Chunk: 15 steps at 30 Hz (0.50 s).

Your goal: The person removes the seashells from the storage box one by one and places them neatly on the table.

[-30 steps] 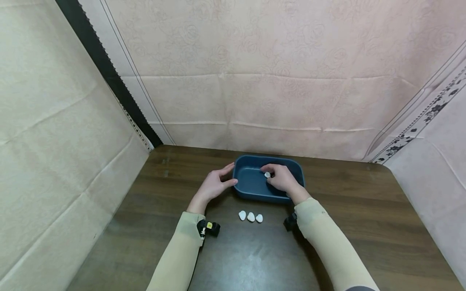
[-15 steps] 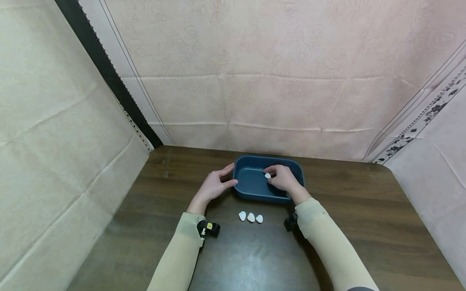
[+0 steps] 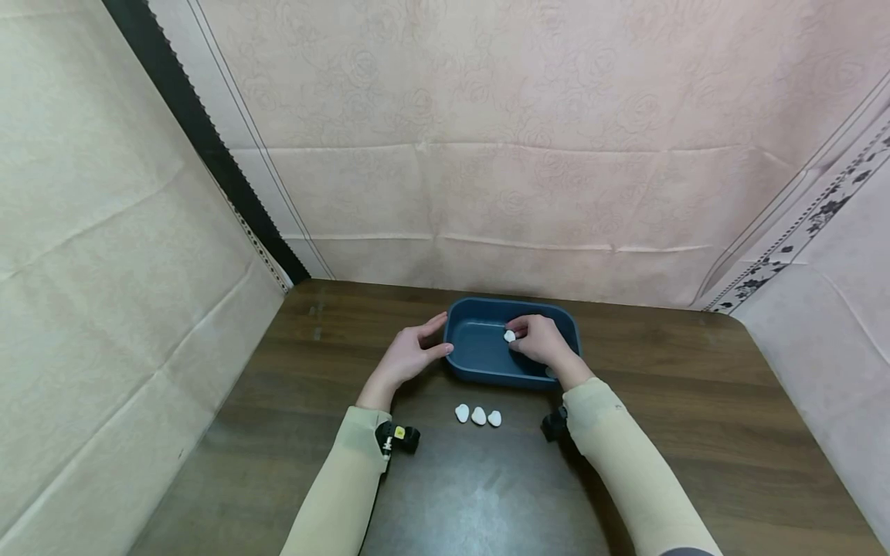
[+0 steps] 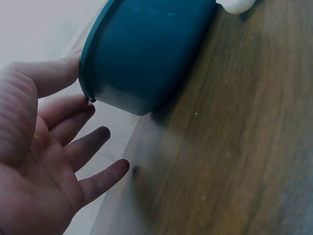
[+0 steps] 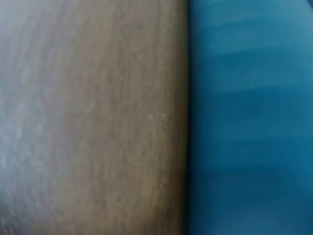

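A blue rectangular tub [image 3: 480,378] stands toward the back of the wooden table. Inside it, my right hand [image 3: 538,340] pinches a small white seashell [image 3: 510,336] between thumb and fingers, low over the tub's floor. My left hand [image 3: 406,354] touches the tub's left end, thumb and index at the rim; in the left wrist view the other fingers [image 4: 105,181] spread loosely, off the tub. A pale piece [image 3: 551,372] shows partly beside my right wrist, too hidden to name. In the right wrist view only the tub's side wall [image 5: 249,122] and table appear, with no hand.
Three white shells lie in a row in front of the tub: a left one [image 3: 462,413], a middle one [image 3: 479,416] and a right one [image 3: 494,418]. Pale cloth [image 3: 445,193] hangs behind and on both sides of the wooden table [image 3: 667,371].
My right hand's fingers and the shell in them have shifted very slightly inside the tub. The left hand, the tub and the three shells on the table stay put.
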Tool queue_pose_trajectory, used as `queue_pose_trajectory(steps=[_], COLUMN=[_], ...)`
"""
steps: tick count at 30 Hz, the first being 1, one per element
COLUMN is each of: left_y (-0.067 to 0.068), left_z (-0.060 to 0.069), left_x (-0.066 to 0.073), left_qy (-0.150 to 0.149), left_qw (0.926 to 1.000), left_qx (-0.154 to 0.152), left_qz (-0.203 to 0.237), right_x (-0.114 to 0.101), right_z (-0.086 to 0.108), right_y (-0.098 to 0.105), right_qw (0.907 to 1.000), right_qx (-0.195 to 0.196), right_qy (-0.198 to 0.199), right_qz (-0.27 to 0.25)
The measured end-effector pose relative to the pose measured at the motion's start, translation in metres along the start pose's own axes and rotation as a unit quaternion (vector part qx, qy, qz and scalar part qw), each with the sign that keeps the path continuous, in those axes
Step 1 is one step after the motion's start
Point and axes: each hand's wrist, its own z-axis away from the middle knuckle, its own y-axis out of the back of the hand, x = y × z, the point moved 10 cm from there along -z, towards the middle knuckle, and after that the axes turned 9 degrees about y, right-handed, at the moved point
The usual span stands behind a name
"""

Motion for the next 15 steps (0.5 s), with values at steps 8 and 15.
queue_pose_trajectory(steps=[8, 15], left_y=[0.0005, 0.0008], left_z=[-0.0002, 0.0002], left_x=[0.0019, 0.0002], left_qy=[-0.003, -0.005], left_qw=[1.0000, 1.0000], left_qx=[-0.001, -0.002], left_qz=[0.003, 0.006], right_x=[0.0001, -0.0008], right_z=[-0.0001, 0.0002], right_y=[0.0008, 0.0007], right_qw=[1.0000, 1.0000], right_qx=[0.001, 0.001], right_qy=[-0.003, 0.000], right_qz=[0.004, 0.004])
